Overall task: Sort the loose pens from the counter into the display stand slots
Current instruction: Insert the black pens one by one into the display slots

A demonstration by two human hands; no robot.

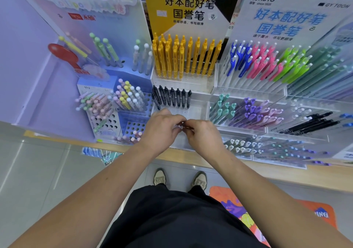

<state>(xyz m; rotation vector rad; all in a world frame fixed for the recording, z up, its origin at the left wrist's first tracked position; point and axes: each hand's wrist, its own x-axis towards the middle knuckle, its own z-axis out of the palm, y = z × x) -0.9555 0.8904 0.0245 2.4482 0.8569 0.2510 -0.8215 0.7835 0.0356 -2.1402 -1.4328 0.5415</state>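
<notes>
My left hand (pixel 162 131) and my right hand (pixel 203 136) meet fingertip to fingertip over the front tier of the clear display stand (pixel 198 104). Both have curled fingers and pinch a small pale item (pixel 179 128) between them; it is blurred and mostly hidden, so I cannot tell what it is. Just behind my hands, a row of black pens (pixel 172 98) stands upright in the stand's middle slots. Yellow pens (pixel 187 56) fill the back tier. The front slots are covered by my hands.
A purple stand (pixel 107 102) with pastel pens is at the left. A wide clear stand (pixel 267 66) with blue, pink, green and purple pens is at the right. The wooden counter edge (pixel 267 173) runs in front. Below are my shoes and an orange mat (pixel 229 202).
</notes>
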